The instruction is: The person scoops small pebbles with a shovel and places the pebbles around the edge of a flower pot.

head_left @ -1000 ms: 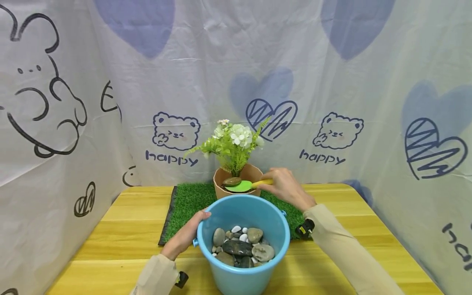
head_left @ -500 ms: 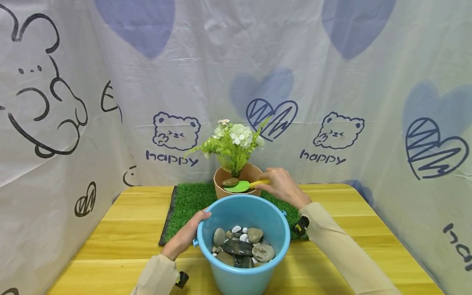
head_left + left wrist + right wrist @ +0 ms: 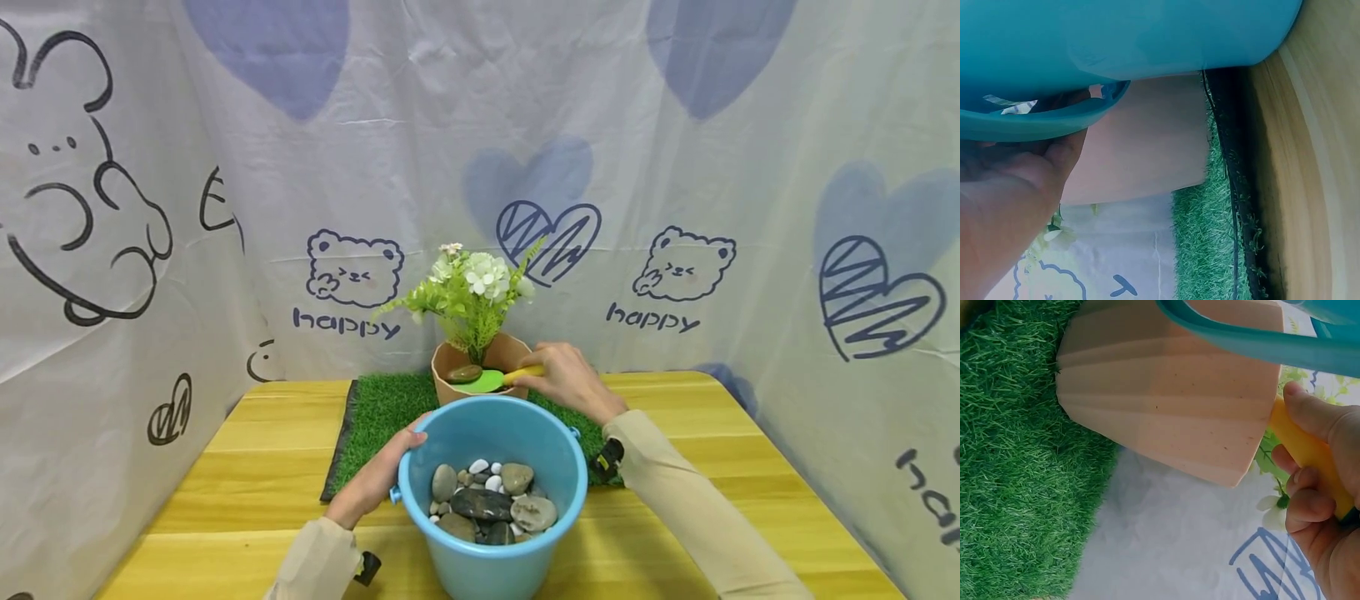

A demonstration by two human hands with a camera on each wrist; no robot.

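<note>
In the head view, my left hand [image 3: 378, 471] grips the left rim of a blue bucket [image 3: 498, 567], thumb over the edge. Stones of mixed sizes [image 3: 482, 504] lie in the bucket. My right hand [image 3: 573, 379] holds a small garden trowel by its yellow handle [image 3: 1307, 447], fingers curled round it. Its green blade [image 3: 480, 382] lies inside the mouth of a peach flowerpot [image 3: 1166, 394]. A brown stone [image 3: 464, 374] sits at the blade's left end; whether it still rests on the blade I cannot tell. The bucket hides the pot's lower part in the head view.
A leafy plant with white flowers [image 3: 486, 277] stands in the pot. Under the pot lies a green turf mat [image 3: 382, 417] on a wooden table [image 3: 247, 467]. A white printed curtain [image 3: 420, 108] encloses the table at the back and sides.
My right hand has shifted slightly left with the trowel, and the brown stone has moved a little left too. The left hand and bucket stay in place; the view turns slightly.
</note>
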